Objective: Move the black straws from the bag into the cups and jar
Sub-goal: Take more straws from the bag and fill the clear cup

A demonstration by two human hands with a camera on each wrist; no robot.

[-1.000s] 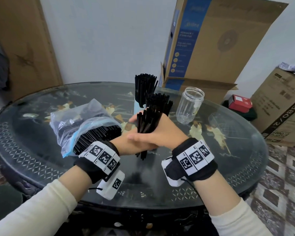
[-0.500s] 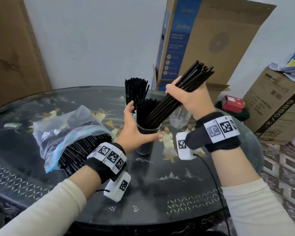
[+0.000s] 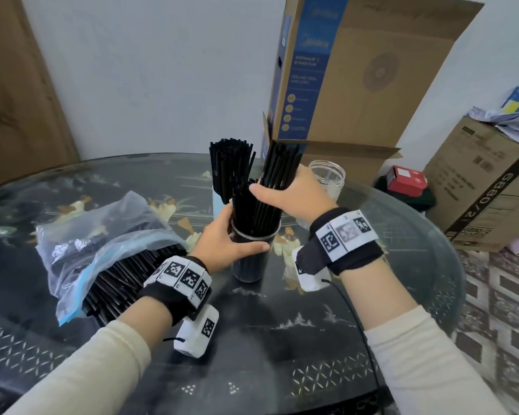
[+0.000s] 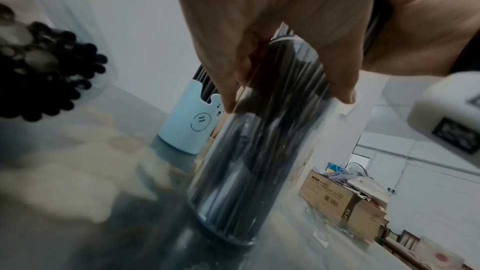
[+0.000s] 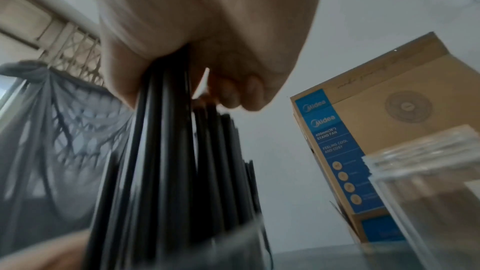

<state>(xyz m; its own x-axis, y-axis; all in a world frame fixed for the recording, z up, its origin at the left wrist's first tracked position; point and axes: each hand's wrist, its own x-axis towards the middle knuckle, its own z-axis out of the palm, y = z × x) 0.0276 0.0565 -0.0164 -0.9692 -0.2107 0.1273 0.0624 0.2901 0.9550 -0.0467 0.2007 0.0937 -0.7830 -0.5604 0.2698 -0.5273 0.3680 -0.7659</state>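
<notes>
Meanwhile, the right hand (image 3: 294, 196) clamps a bundle of straws (image 3: 277, 175) over the clear cup (image 3: 253, 253), steadied mid-tabletop by the gripping left hand (image 3: 225, 244); lowering the bundle upright should prevent snagging.

- Head view looks down from above onto the round table (image 3: 282, 339), both forearms entering from the bottom edge.
- Left wrist view sits low and very near the clear cup (image 4: 254, 141), looking along the fingers.
- Right wrist view tilts upward, very close to the straws (image 5: 166, 161); the fan box (image 5: 384, 130) at right also shows in the head view.
</notes>
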